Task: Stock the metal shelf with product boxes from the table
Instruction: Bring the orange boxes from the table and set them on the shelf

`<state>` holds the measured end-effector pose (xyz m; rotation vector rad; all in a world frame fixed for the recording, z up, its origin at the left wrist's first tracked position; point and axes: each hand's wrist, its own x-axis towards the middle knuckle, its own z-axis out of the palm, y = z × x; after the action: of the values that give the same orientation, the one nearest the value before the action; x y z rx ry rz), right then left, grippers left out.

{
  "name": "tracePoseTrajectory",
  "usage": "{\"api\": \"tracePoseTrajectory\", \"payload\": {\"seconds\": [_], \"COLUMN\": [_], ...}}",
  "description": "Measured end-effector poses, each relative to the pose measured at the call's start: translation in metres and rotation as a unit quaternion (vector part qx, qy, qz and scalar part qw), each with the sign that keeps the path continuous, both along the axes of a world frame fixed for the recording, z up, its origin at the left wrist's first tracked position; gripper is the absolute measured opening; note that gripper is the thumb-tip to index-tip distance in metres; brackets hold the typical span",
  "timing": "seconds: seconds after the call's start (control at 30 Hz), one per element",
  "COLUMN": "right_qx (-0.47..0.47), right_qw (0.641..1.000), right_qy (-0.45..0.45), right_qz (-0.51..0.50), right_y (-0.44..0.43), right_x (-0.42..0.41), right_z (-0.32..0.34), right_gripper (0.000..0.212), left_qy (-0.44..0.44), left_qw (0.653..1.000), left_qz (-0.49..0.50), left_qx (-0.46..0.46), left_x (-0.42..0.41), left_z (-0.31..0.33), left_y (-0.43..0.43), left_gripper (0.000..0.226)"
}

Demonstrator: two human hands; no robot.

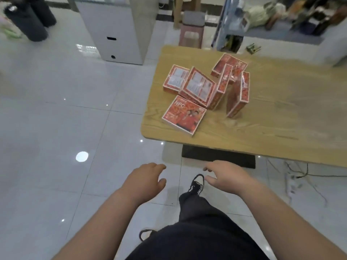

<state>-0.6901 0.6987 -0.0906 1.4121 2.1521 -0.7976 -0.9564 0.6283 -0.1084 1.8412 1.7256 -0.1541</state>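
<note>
Several red product boxes lie in a loose heap on the left part of a wooden table (281,117). The nearest box (184,115) lies flat at the table's front left corner, printed "NFC". Two boxes (197,87) behind it lie label side up, and one box (238,94) stands on edge to the right. My left hand (144,182) and my right hand (225,176) hang over the tiled floor short of the table, both empty with loosely curled fingers. The view is blurred at the top right, where a metal shelf (281,32) holds mixed goods.
A white cabinet (116,29) stands on the glossy tiled floor at the back left, a pink stool (191,32) behind the table. Cables and a power strip (293,182) lie on the floor under the table's right side. My shoe (197,183) is between my hands.
</note>
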Motion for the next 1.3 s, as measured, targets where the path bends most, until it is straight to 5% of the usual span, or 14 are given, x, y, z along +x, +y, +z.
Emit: {"api": "tracePoseTrajectory", "payload": {"seconds": [0.47,0.8,1.03,1.3], "right_qx": [0.082,0.237,0.188,0.19], "right_qw": [0.989,0.928,0.914,0.879], "right_qy": [0.1,0.246,0.182,0.13], "right_qz": [0.074,-0.15,-0.311,-0.417], "right_y": [0.19,0.243,0.263,0.251], "right_x": [0.036,0.028,-0.001,-0.022], "right_z": [-0.015,-0.013,-0.03,-0.034], "right_gripper": [0.033,0.052,0.077,0.045], "left_qy": [0.059,0.01,0.092,0.062], "left_qw": [0.995,0.992,0.994,0.995], "left_qz": [0.08,0.12,-0.062,-0.074], "left_qx": [-0.028,0.042,0.002,-0.019], "left_x": [0.049,0.055,0.025,-0.017], "left_z": [-0.018,-0.05,-0.087,-0.094], "left_y": [0.136,0.213,0.256,0.234], "left_gripper": [0.054,0.071,0.08,0.062]}}
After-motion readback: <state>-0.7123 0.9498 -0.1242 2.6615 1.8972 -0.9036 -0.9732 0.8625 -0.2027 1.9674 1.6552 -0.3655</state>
